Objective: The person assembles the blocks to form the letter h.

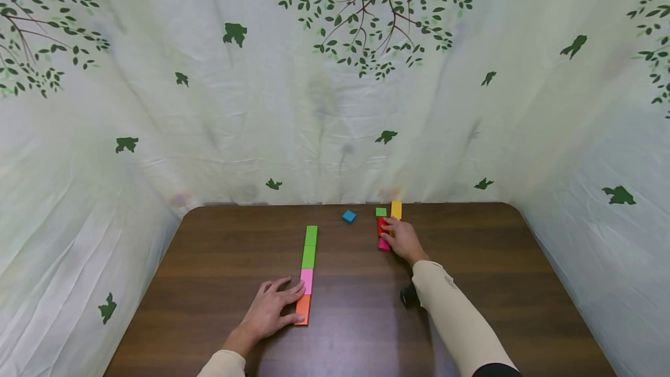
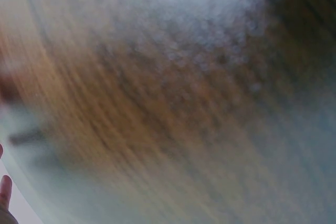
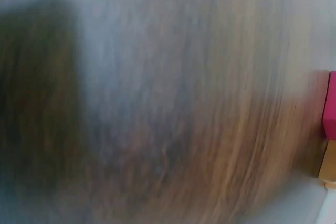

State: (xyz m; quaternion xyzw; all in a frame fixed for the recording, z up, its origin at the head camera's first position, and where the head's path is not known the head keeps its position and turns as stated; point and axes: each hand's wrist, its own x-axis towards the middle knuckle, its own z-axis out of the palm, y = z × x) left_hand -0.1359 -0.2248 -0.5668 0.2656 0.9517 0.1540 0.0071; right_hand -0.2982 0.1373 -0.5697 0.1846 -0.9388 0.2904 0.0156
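Note:
On the left of the table, a row runs away from me: an orange block [image 1: 303, 310], a pink block [image 1: 307, 281] and two green blocks [image 1: 310, 246]. My left hand [image 1: 268, 312] lies beside its near end, thumb at the orange block and a finger at the pink one. My right hand [image 1: 405, 242] reaches over a second group, its fingertips on a red block [image 1: 381, 227] and a magenta block [image 1: 384, 245]. Beyond them sit a small green block [image 1: 381, 212] and a yellow block [image 1: 396, 209]. The right wrist view catches the magenta block [image 3: 331, 108] at its edge.
A blue block [image 1: 349, 216] lies alone near the far edge of the brown wooden table [image 1: 209, 260]. Behind the table hangs a pale curtain [image 1: 324, 109] with leaf prints. A dark wrist device [image 1: 410, 295] shows beneath the right sleeve [image 1: 455, 313].

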